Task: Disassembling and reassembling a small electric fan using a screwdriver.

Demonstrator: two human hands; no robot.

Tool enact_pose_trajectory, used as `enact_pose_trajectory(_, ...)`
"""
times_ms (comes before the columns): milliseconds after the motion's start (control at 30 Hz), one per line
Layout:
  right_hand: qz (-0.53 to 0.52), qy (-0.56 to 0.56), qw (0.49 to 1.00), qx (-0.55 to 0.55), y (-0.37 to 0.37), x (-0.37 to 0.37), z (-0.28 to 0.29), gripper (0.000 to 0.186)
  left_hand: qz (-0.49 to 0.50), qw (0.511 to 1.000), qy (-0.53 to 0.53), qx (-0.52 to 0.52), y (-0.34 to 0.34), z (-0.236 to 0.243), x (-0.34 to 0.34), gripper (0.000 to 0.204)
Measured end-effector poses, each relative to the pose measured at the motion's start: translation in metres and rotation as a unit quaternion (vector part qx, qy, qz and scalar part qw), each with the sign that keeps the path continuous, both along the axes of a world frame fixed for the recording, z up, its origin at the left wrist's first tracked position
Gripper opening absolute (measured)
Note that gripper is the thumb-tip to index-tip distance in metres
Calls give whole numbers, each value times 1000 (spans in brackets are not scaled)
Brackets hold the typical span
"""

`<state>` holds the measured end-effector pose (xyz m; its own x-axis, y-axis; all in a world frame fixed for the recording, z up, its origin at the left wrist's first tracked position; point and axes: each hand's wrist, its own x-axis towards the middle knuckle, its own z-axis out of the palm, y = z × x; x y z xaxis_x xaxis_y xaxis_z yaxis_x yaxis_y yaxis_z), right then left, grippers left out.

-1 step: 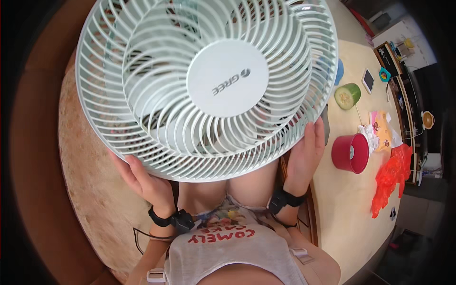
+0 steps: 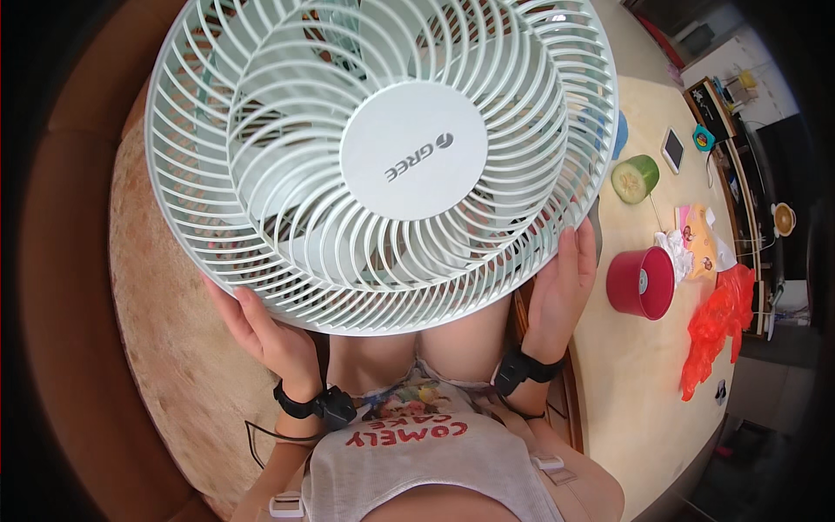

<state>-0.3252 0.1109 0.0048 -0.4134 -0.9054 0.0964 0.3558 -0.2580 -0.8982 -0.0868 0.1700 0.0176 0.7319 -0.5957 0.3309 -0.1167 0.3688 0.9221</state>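
A large round fan head point(image 2: 409, 152) fills the upper middle of the view, its pale mint-white spiral grille facing me with a smooth disc at the centre. Pale blades show through the slats. My left hand point(image 2: 277, 341) is closed on the lower left rim of the grille. On the lower right rim, my right hand point(image 2: 561, 291) grips with its fingers curled up the edge. Parts of the fingers and whatever lies behind the grille are hidden.
To the right, a pale table point(image 2: 639, 391) bears a dark red bin point(image 2: 639, 283), a cut green gourd piece point(image 2: 635, 178), a phone point(image 2: 672, 150), crumpled tissues point(image 2: 675, 252) and a red plastic bag point(image 2: 718, 326). A brown sofa edge point(image 2: 74, 287) and beige rug point(image 2: 165, 365) lie left.
The fan head has tilted slightly, its central disc shifting a little down and left. Both hands keep their hold at nearly the same places.
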Motion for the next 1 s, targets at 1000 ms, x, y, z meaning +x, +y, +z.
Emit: enact_pose_trajectory(1000, 210, -169, 963, 21, -43, -7, -17, 54, -10, 1000, -18, 15, -2, 25, 40, 35)
